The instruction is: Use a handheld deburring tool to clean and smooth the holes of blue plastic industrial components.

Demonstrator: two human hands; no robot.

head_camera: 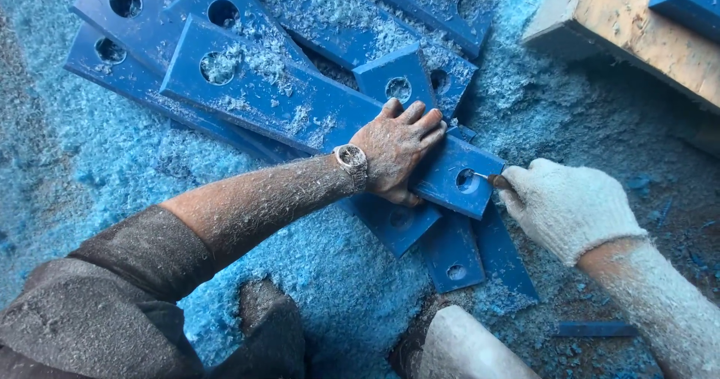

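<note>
The left hand (395, 150), bare and dusted with shavings, lay flat with its fingers spread on the top blue bar (315, 112), pressing it down near its lower right end, holding nothing in its grip. The right hand (566, 206), in a white knit glove, had its grip closed around a small wooden-handled tool (496, 180) whose tip sat at the rim of the round hole (466, 179) in that end of the bar, just right of centre frame. That bar rested across a loose pile of similar drilled blue bars (142, 56) running to the upper left, all bedded in pale blue shavings (90, 161) on the ground. By the look of it the holes were already drilled and this one was being cleaned at its edge; whether the others were finished could not be told
</note>
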